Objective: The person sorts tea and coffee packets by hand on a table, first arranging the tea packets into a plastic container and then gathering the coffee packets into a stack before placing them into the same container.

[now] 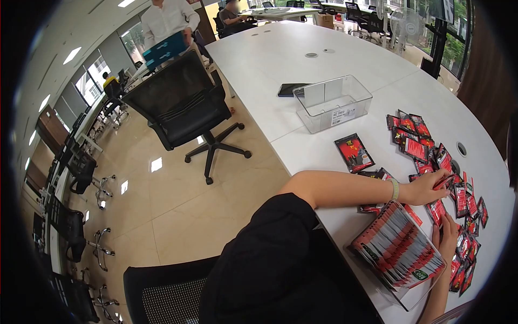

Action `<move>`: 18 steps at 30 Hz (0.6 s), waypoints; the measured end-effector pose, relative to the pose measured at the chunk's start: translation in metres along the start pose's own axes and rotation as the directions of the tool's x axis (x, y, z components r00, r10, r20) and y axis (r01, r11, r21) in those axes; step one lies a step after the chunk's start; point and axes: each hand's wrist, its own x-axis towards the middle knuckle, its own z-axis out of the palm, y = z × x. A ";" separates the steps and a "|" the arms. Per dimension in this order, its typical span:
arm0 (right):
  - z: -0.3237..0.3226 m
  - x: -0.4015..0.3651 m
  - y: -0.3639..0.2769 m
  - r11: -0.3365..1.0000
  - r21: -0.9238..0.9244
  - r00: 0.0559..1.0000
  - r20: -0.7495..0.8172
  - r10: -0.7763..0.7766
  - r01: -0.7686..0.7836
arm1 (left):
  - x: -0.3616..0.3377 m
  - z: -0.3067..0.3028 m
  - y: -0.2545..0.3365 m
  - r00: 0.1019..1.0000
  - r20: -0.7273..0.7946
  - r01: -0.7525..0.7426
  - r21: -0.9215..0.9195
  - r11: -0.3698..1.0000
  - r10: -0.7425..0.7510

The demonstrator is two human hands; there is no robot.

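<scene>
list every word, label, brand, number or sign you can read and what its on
"KE TREO" (accents unclear): white label on the clear plastic box; smaller print blurred.
Green logos on the packed sachets: too blurred to read.
Print on the loose sachets: too small to read.

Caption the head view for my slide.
Left hand and right hand amid red packets, beside a filled clear box.

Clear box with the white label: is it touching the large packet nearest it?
Apart. Head view shows a plain strip of white tabletop between the packet and the box.
</scene>
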 end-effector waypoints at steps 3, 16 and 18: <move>0.000 0.000 0.002 1.000 -0.005 0.999 -0.022 -0.024 0.024 | -0.002 0.000 0.002 0.999 -0.001 -0.036 0.013 0.999 0.036; -0.008 0.035 0.015 0.956 0.213 0.953 -0.184 0.240 -0.200 | -0.005 0.000 0.010 0.897 0.053 -0.418 0.427 0.802 0.440; 0.007 0.050 0.021 0.919 0.371 0.927 -0.280 0.251 -0.137 | -0.001 0.001 0.008 0.892 0.038 -0.421 0.430 0.799 0.449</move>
